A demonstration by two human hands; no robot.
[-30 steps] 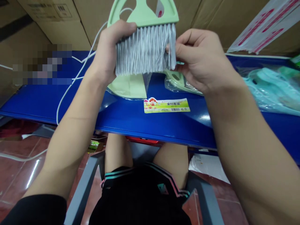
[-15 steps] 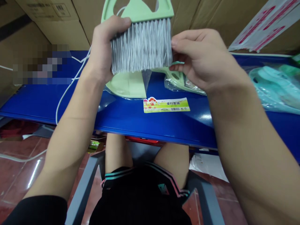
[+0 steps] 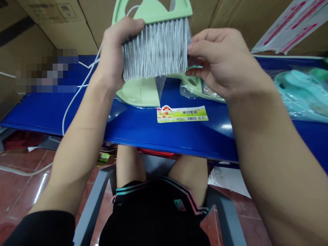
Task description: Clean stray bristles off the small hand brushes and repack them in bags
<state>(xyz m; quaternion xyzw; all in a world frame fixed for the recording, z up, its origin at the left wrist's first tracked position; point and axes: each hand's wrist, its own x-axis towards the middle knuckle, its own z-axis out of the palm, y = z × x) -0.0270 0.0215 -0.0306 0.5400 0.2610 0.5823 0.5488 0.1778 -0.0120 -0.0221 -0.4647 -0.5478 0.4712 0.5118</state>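
My left hand grips a light green hand brush at its left side, thumb across the front; the grey bristles point down. At the bristles' right edge, my right hand is closed in a pinch. The tips of its fingers are partly hidden, so whether it grips bristles or something thin beside them is unclear. Below the brush, a light green dustpan lies on the blue table. Near the table's front lies a printed card label with mushrooms on it.
Another light green piece in clear plastic lies under my right hand. Bagged turquoise items are at the right. Cardboard boxes stand behind the table. A white cable crosses the left side and hangs over the edge.
Both hands and the brush stay almost in place, with a slight shift of the whole view. My right hand keeps its pinch by the bristles' right edge.
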